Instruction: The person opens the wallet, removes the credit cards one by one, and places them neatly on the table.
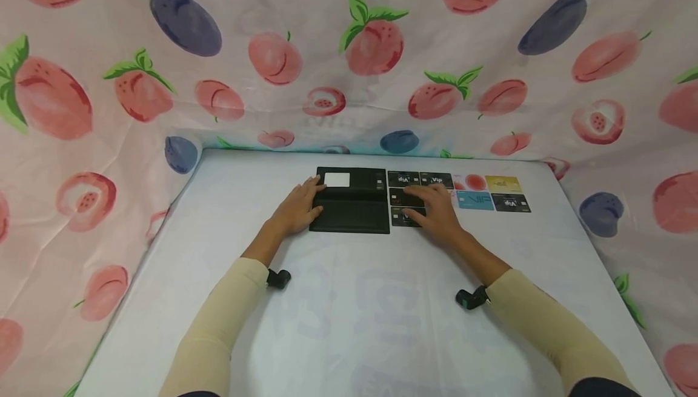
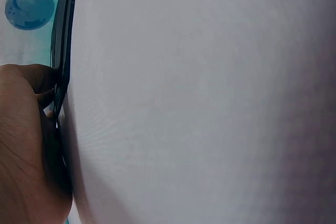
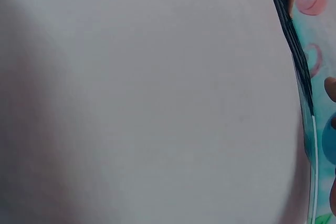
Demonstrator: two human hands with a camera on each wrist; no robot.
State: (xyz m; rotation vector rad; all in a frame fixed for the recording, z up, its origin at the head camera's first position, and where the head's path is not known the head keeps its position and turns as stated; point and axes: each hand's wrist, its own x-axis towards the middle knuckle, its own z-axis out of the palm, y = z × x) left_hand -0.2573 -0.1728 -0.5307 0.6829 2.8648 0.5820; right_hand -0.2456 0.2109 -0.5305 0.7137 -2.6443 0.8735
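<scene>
An unfolded black wallet (image 1: 350, 218) lies flat on the white table, a white rectangle showing in its upper half. My left hand (image 1: 296, 206) rests at its left edge, fingers on the upper half and thumb on the lower. In the left wrist view the fingers of that hand lie against the wallet's dark edge (image 2: 64, 30). My right hand (image 1: 438, 215) is over the black cards (image 1: 403, 179) laid out right of the wallet. Its thumb and fingers are spread apart above the middle and lower cards, partly hiding them.
Farther right lie a gold card (image 1: 503, 184), a blue VIP card (image 1: 474, 200), another black Vip card (image 1: 511, 203) and a pale card with red round prints (image 1: 470, 182). A fruit-printed cloth (image 1: 229, 70) hangs behind the table (image 1: 371, 300) and along its sides.
</scene>
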